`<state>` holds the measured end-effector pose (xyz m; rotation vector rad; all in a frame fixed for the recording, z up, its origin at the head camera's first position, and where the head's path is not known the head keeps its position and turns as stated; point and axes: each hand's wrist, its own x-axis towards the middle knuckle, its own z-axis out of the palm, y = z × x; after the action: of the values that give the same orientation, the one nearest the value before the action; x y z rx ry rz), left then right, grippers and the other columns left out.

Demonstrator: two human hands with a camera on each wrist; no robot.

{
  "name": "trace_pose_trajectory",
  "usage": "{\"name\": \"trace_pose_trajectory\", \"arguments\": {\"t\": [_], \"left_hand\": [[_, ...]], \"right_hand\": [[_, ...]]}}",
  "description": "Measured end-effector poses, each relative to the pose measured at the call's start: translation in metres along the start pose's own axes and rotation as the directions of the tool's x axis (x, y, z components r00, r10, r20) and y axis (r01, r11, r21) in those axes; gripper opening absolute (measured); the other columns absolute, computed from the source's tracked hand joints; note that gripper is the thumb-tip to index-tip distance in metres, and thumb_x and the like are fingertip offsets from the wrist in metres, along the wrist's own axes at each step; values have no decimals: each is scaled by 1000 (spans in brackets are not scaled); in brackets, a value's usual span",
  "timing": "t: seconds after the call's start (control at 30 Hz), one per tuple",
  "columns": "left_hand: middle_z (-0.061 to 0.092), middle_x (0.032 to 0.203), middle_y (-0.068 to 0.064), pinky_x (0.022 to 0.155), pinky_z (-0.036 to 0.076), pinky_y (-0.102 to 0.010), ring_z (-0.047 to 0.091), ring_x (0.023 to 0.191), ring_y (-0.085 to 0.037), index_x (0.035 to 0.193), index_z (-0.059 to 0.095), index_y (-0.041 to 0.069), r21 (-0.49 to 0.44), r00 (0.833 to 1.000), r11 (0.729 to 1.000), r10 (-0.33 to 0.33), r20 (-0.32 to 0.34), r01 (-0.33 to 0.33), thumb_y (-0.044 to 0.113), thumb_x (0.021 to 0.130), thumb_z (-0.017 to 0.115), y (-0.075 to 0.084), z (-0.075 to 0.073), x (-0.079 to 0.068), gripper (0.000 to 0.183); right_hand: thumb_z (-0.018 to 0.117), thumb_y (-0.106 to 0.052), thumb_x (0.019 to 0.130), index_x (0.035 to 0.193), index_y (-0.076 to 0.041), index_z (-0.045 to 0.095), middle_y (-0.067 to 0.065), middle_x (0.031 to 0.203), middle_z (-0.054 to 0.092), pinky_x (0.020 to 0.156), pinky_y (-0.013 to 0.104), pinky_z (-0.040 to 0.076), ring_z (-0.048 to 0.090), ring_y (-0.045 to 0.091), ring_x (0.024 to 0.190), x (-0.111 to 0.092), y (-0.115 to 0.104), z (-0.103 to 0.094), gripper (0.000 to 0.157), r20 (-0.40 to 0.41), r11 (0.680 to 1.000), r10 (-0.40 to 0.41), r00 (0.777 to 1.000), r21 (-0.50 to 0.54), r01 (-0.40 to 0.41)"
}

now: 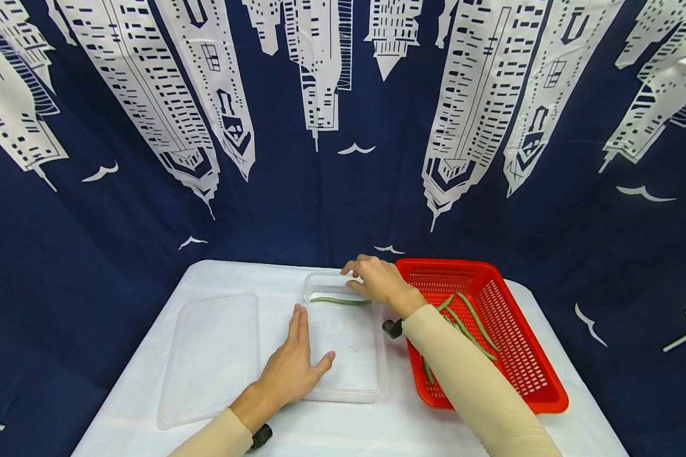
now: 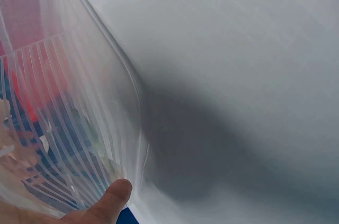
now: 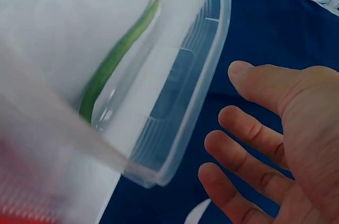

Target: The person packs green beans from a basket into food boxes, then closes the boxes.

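Note:
A clear plastic container (image 1: 349, 355) lies lengthwise in the middle of the white table. One green bean (image 1: 340, 301) lies crosswise inside it near the far end; the right wrist view shows the same bean (image 3: 114, 68) along the end wall. My left hand (image 1: 290, 371) is at the container's left side, fingers straight and thumb spread over the rim. In the left wrist view its thumb (image 2: 112, 198) overlaps the container's ribbed wall. Above the far right corner, my right hand (image 1: 380, 279) has loosely bent, parted fingers with nothing between them.
To the right stands a red perforated basket (image 1: 526, 336) holding several green beans (image 1: 474, 320), partly hidden by the right sleeve. A flat translucent lid (image 1: 211, 358) lies left of the container. Behind the table hangs a dark blue cloth (image 1: 320, 209) with white buildings.

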<state>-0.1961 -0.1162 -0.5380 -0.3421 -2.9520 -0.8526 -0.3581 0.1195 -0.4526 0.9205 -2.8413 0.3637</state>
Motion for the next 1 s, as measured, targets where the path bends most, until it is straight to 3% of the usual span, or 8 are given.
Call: {"name": "trace_pose_trajectory", "arguments": {"t": [0.13,0.43,0.67,1.0], "left_hand": [[9,195,-29,84,69,-50,83,101,-37,183,9,-9,-4,1000,1000,3,-11,-3,56,111,73,0,0,0,117],[7,196,-27,91,70,-53,82,116,-43,183,9,-9,-21,1000,1000,5,-17,-6,54,111,73,-1,1,-1,115],[8,195,-28,86,69,-51,83,107,-39,183,9,-9,-24,1000,1000,6,-21,-6,57,111,72,-1,1,-1,116],[12,195,-28,85,69,-50,84,105,-38,183,12,-10,-22,999,1000,15,-39,-16,57,111,72,-1,1,-1,115]], "right_hand": [[86,-25,107,138,-22,86,9,123,84,84,44,72,83,26,105,-8,5,-10,31,-16,999,-18,1000,36,19],[86,-23,107,140,-19,84,11,128,82,87,51,69,82,30,114,-32,23,-31,33,-46,995,-13,999,96,17],[87,-25,105,140,-19,84,10,129,80,86,47,68,79,29,112,-53,45,-38,36,-40,995,11,999,95,-7],[88,-23,105,138,-14,84,12,129,80,92,54,67,79,34,111,-80,72,-45,34,-28,991,49,998,124,-46]]}}
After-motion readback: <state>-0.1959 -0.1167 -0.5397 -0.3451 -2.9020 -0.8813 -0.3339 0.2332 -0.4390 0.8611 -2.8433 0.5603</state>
